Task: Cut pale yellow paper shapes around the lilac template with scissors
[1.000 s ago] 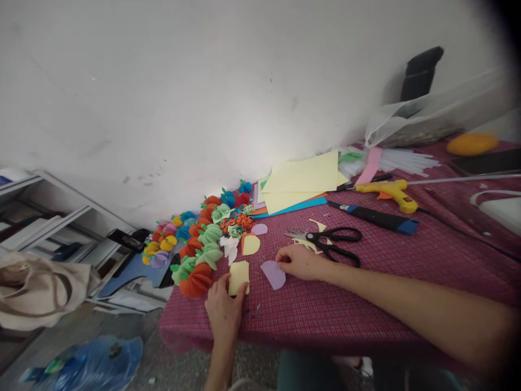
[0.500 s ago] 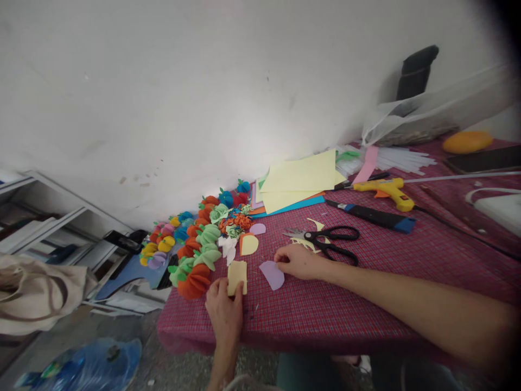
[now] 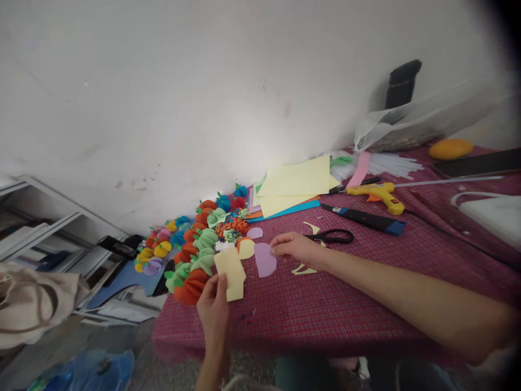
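Observation:
My left hand (image 3: 214,304) pinches pale yellow rectangular papers (image 3: 232,271) between thumb and fingers, near the table's front left. A purple rounded paper piece (image 3: 265,260) is gripped at its right edge by my right hand (image 3: 295,248). Just behind these lie a yellow rounded piece (image 3: 246,249) over an orange one and a smaller purple piece (image 3: 255,233). Black-handled scissors (image 3: 340,236) rest beyond my right hand, which partly hides them. Thin yellow paper scraps (image 3: 305,269) lie beside and under my right wrist.
Colourful paper pumpkins (image 3: 191,286) line the left edge of the red checked tablecloth (image 3: 293,320). Stacked paper sheets (image 3: 297,179) lie at the back. Rightward are a blue-black cutter (image 3: 368,220), a yellow glue gun (image 3: 380,195), white sticks (image 3: 394,164) and a dark phone-like slab (image 3: 480,163).
My left hand has raised the yellow papers, which now look fanned apart. The purple piece has moved left and back with my right hand, and now stands more upright.

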`<state>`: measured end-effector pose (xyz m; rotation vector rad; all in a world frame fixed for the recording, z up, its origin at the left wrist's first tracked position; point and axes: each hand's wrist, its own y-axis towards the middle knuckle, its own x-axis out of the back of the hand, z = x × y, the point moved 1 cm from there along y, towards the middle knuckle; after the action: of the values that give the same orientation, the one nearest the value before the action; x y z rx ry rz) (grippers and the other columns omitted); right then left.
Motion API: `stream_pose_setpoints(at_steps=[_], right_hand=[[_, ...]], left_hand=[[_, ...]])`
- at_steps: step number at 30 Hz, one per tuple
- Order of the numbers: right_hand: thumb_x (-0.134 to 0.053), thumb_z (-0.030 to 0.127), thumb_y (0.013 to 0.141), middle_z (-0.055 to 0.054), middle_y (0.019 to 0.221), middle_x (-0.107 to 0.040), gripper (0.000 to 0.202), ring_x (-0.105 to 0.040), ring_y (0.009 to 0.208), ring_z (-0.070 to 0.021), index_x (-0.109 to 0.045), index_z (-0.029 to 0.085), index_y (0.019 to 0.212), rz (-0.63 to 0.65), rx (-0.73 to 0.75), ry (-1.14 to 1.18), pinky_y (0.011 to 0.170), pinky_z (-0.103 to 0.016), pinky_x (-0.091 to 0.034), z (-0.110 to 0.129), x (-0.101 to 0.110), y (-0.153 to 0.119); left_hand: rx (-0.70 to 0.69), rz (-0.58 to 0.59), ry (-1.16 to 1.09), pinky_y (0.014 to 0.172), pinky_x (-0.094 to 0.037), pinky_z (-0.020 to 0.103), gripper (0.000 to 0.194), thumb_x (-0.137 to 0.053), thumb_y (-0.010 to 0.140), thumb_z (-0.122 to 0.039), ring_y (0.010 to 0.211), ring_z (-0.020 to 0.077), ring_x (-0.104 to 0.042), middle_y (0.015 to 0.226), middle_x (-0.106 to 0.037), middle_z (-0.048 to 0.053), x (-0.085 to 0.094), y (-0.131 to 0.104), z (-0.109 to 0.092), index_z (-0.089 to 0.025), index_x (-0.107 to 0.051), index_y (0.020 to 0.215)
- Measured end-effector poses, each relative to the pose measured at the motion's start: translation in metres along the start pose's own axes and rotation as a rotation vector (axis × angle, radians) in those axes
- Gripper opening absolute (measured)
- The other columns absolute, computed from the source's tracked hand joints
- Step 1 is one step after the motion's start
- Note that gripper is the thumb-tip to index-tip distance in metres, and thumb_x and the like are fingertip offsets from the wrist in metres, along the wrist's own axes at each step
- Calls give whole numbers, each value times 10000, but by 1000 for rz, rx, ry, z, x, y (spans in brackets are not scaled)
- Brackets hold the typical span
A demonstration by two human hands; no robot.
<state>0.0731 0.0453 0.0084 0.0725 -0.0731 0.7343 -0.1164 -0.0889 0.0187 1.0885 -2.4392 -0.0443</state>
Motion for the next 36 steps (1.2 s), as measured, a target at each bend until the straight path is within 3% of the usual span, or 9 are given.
stream_pose_setpoints(at_steps=[5,10,16,23,28,36], right_hand=[[-555,244,668,-6,676,-627,128,-526,591,-93,-625,141,697,-105,57,50,554,-182,-404,15,16,1],[-568,279,672,21,609,-596,133,-484,516,-80,-610,154,657,-218,81,28,484,-176,-355,19,41,3],[-564,323,686,46,471,-494,185,-384,401,-58,-573,146,633,-283,71,-13,406,-175,-289,19,60,8],[-581,286,687,21,562,-565,147,-467,487,-75,-616,144,673,-242,123,-97,473,-176,-359,13,54,8],[-551,261,727,-8,658,-613,139,-545,599,-107,-625,148,700,-265,312,-270,585,-205,-425,16,48,3],[-547,226,748,-23,670,-615,124,-551,601,-116,-630,141,709,-268,387,-334,573,-219,-430,14,45,3]], left_hand=[[-131,182,-142,549,-413,210,273,-553,685,-412,574,112,-512,619,-571,-7,-47,18,-26,-141,-575,710],[-205,403,-124,531,-391,200,258,-505,729,-382,554,105,-481,589,-552,-15,-86,24,-48,-144,-599,696],[-335,487,-149,595,-425,224,211,-468,753,-322,625,126,-528,649,-585,-5,-115,28,-59,-158,-599,733],[-281,385,-245,506,-393,201,166,-521,727,-306,528,103,-510,608,-571,-19,-118,34,-43,-174,-511,827],[-273,432,-369,584,-410,211,127,-546,718,-278,606,106,-529,676,-574,-5,-112,39,-40,-173,-494,766],[-219,417,-397,566,-378,200,157,-578,702,-307,590,97,-487,644,-560,-10,-108,46,-40,-151,-566,716]])
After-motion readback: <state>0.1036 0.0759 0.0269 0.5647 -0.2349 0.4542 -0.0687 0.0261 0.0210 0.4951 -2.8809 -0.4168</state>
